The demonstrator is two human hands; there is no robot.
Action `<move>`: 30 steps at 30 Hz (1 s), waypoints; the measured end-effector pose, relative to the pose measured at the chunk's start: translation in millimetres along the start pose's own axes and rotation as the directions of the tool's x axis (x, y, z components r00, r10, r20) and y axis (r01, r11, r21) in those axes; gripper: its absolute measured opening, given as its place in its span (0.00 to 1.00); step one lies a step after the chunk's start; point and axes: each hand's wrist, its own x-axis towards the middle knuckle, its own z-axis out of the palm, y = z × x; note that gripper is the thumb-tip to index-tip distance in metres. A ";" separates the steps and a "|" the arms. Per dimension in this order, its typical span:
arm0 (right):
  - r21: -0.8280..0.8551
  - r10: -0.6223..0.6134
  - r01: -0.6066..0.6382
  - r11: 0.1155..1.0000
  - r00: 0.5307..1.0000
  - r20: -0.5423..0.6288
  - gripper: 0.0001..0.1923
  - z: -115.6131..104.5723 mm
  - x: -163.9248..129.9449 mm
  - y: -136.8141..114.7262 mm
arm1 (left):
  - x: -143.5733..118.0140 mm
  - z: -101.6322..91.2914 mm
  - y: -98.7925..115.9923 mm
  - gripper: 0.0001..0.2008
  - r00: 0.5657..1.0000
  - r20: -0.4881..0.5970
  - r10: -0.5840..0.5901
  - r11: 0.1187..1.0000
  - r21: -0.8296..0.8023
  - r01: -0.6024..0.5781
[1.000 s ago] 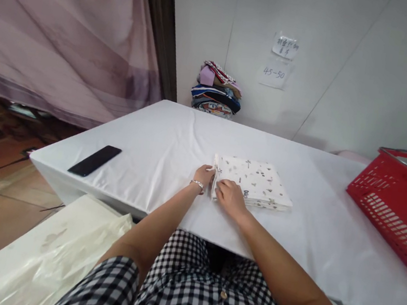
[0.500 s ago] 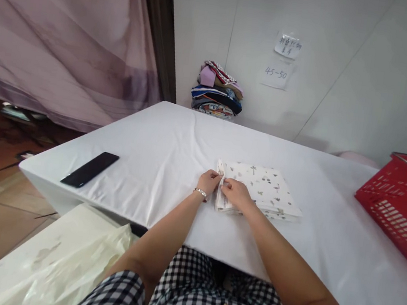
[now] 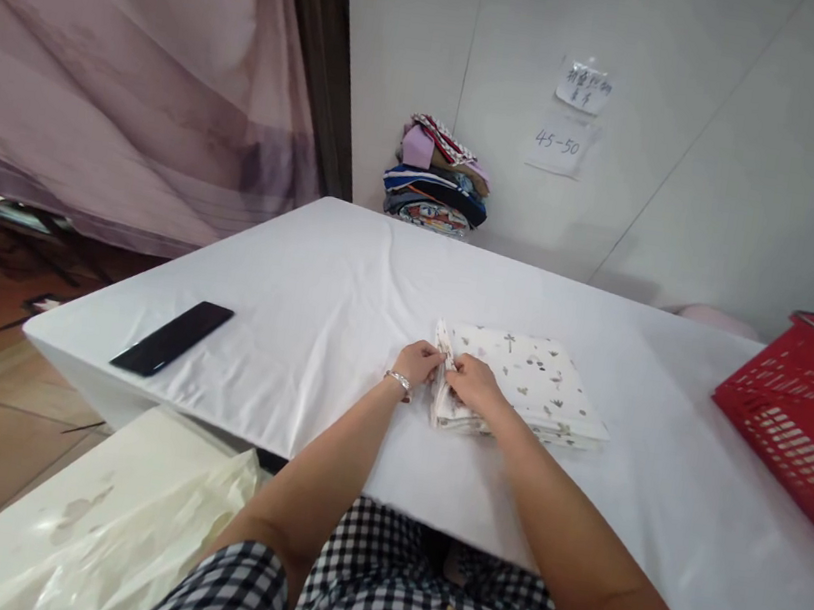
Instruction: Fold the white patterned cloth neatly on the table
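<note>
A folded white cloth (image 3: 541,374) with a small scattered print lies on the white-covered table (image 3: 299,320) in front of me. Its left edge shows several stacked layers. My left hand (image 3: 418,362), with a silver bracelet at the wrist, pinches that edge from the left side. Close beside it, my right hand (image 3: 473,383) rests over the cloth's left part, its fingertips closed on the same layered edge. The fingertips of both hands nearly meet there, and the folds partly hide them.
A black phone (image 3: 173,338) lies at the table's left. On the right stands a red plastic basket (image 3: 800,421). A pile of folded fabrics (image 3: 435,183) sits by the wall beyond the far edge. A pale plastic bag (image 3: 170,534) lies on a lower white surface at front left.
My hands stay at the cloth's left edge with only slight finger movement, and the edge layers look a little more spread. The whole view has shifted slightly.
</note>
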 end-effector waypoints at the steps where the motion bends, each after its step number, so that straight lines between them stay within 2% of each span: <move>1: 0.084 0.012 -0.014 0.996 1.000 0.020 0.03 0.2 0.0 2.5 | 0.4 0.0 -0.6 0.06 1.000 -0.009 0.001 1.000 0.012 -0.001; 5: 0.380 0.048 -0.076 0.922 0.995 0.082 0.02 0.7 -0.9 11.9 | 0.1 1.7 -2.2 0.07 0.999 -0.036 -0.006 0.999 0.035 0.008; 8: 0.472 0.049 -0.079 0.878 0.996 0.076 0.01 0.8 -1.6 14.8 | -2.6 4.7 -1.8 0.04 0.999 -0.044 0.000 0.999 0.032 0.002; 14: 0.484 0.049 -0.077 0.871 0.996 0.071 0.01 0.1 -2.5 13.7 | -4.9 8.0 -1.5 0.08 0.999 -0.052 -0.003 0.999 0.033 0.005; 21: 0.493 0.038 -0.069 0.867 0.997 0.074 0.02 1.2 -4.8 14.3 | 4.1 7.0 -5.9 0.11 0.992 -0.122 -0.012 0.999 0.050 0.018; 27: 0.483 0.019 -0.044 0.874 0.998 0.056 0.03 2.7 -4.7 14.7 | -1.0 7.6 -3.5 0.10 0.996 -0.088 -0.005 0.999 0.031 0.008; 30: 0.466 0.026 -0.050 0.883 0.998 0.058 0.02 3.5 -4.9 14.3 | -5.6 6.8 0.2 0.13 0.999 -0.043 -0.011 1.000 0.016 0.012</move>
